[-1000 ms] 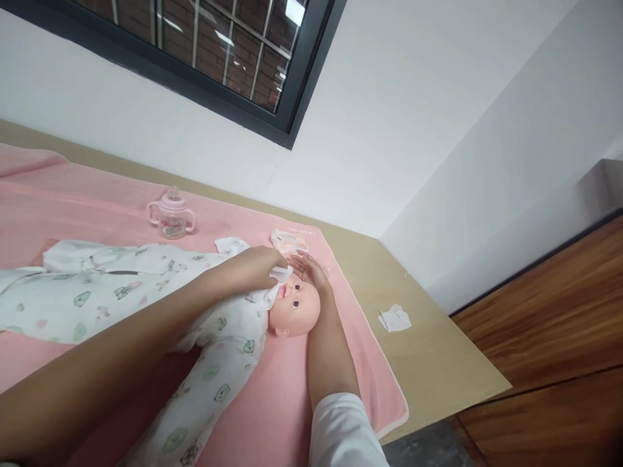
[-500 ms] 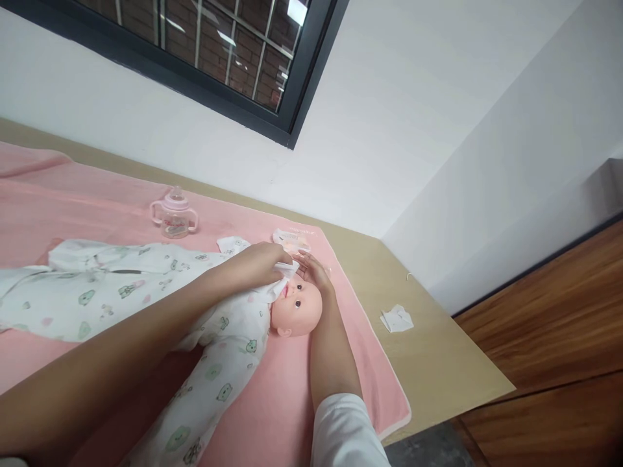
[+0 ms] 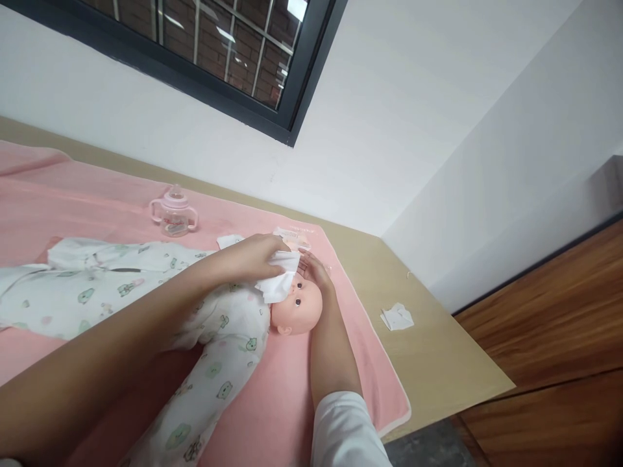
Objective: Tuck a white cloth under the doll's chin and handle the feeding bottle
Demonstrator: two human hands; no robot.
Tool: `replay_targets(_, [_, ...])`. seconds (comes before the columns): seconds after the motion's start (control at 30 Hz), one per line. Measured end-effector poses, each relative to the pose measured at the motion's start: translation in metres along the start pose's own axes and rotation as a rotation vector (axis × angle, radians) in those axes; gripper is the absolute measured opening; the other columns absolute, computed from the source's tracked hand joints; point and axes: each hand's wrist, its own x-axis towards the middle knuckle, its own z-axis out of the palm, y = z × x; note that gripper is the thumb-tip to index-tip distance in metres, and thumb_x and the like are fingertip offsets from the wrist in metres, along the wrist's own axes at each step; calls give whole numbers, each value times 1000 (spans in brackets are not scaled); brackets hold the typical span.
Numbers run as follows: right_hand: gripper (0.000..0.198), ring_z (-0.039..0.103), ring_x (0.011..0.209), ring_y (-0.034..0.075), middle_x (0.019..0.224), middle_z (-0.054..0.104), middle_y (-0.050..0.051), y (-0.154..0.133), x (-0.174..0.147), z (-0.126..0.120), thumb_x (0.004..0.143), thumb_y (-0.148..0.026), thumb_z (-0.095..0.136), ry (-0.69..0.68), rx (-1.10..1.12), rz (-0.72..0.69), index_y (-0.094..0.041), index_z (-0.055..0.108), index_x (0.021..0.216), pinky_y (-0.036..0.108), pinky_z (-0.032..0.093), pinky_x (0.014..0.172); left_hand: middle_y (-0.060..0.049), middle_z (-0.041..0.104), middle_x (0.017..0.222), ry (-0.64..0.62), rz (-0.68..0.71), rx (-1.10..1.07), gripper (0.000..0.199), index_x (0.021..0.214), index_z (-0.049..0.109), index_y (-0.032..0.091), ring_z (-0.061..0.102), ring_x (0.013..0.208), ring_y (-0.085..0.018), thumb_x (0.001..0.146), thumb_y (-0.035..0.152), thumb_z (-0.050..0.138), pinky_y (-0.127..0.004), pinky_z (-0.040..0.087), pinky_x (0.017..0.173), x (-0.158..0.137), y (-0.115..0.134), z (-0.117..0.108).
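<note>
A baby doll (image 3: 302,311) lies on its back, its bald head toward the right, dressed in a white printed outfit (image 3: 160,279). My left hand (image 3: 263,256) pinches a white tissue (image 3: 280,282) between thumb and fingers. The tissue hangs over the doll's mouth and chin, leaving the eyes uncovered. On the far side of the head is my right hand (image 3: 316,267), fingers stretched and apart beside the cheek; its contact with the head is partly hidden.
A pink two-handled baby bottle (image 3: 175,213) stands on the pink blanket (image 3: 287,389). Behind my hands lies a clear packet (image 3: 293,239). A crumpled white tissue (image 3: 397,316) rests on the bare tabletop (image 3: 433,363). A wall with a dark-framed window (image 3: 287,117) borders the far side.
My left hand has shifted slightly up, and the tissue in it now shows spread wider, covering the doll's mouth, which was visible before. My right hand has stayed by the head.
</note>
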Motion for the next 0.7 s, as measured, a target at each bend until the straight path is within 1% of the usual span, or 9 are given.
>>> replay_targets(0.1, [37, 70, 96, 18, 100, 74, 4, 0, 0, -1, 75, -25, 74, -1, -8, 6, -20, 61, 109, 35, 53, 99, -6, 69, 88, -75, -21, 3, 19, 85, 63, 18, 64, 74, -22, 71, 27, 52, -27, 42, 60, -3, 4, 1])
replay_targets(0.17, [36, 70, 96, 18, 99, 74, 4, 0, 1, -2, 75, -25, 74, 8, -10, 7, -20, 62, 108, 36, 53, 100, -6, 69, 86, -105, -14, 28, 18, 83, 63, 18, 64, 75, -22, 70, 26, 53, -27, 42, 61, -2, 5, 6])
replay_targets(0.3, [35, 71, 96, 19, 96, 75, 5, 2, 5, -4, 73, -24, 75, 13, -12, 7, -20, 62, 106, 38, 52, 102, -7, 69, 92, -94, -5, 64, 22, 88, 64, 18, 64, 82, -24, 69, 23, 53, -28, 43, 66, 2, 3, 18])
replay_targets(0.4, [36, 71, 94, 19, 97, 74, 5, 3, 6, -5, 74, -24, 75, -1, -2, -4, -20, 62, 107, 37, 52, 101, -7, 69, 92, -86, -22, 86, 21, 87, 64, 18, 64, 84, -24, 69, 22, 54, -28, 43, 66, 4, 1, 23])
replay_targets(0.57, [35, 71, 94, 18, 98, 74, 5, 2, 6, -5, 75, -23, 74, -11, -2, 4, -19, 61, 107, 37, 53, 101, -6, 68, 88, -97, -53, 90, 14, 80, 62, 18, 63, 80, -23, 71, 27, 56, -27, 40, 64, 4, 7, 23])
replay_targets(0.7, [35, 71, 95, 18, 99, 74, 5, 2, 5, -6, 76, -24, 73, -21, -12, -4, -20, 61, 108, 37, 52, 102, -4, 65, 78, -93, -89, 99, 13, 70, 55, 18, 59, 71, -19, 73, 31, 58, -28, 35, 59, 3, 14, 21])
